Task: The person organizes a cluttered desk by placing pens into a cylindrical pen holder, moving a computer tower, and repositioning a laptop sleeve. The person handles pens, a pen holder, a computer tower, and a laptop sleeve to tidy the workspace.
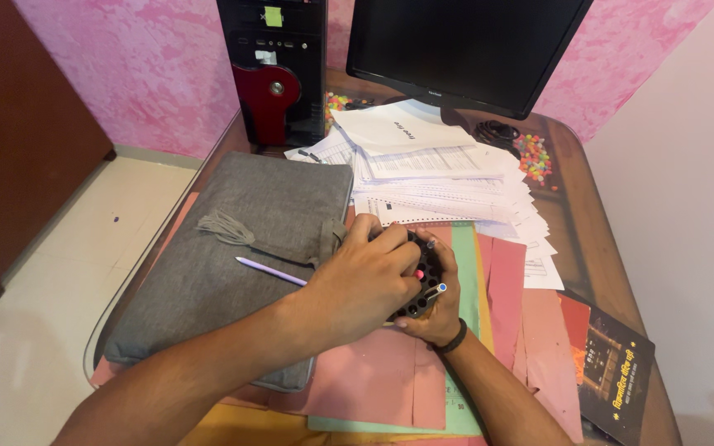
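My left hand (361, 277) lies over the top of a black pen holder with round holes (425, 291), fingers curled on it. My right hand (438, 318) cups the same holder from below and the right side; a black band sits on that wrist. A few pens stick out of the holder: one with a blue tip (440, 288), one with a pink tip (419, 274). A lilac pen (270, 271) rests loose on the grey fabric sleeve (225, 256), just left of my left hand.
A stack of white printed papers (440, 177) lies behind the hands. Pink and green sheets (506, 289) cover the table. A black monitor (464, 45) and a black computer tower (278, 70) stand at the back. A dark booklet (617, 372) sits front right.
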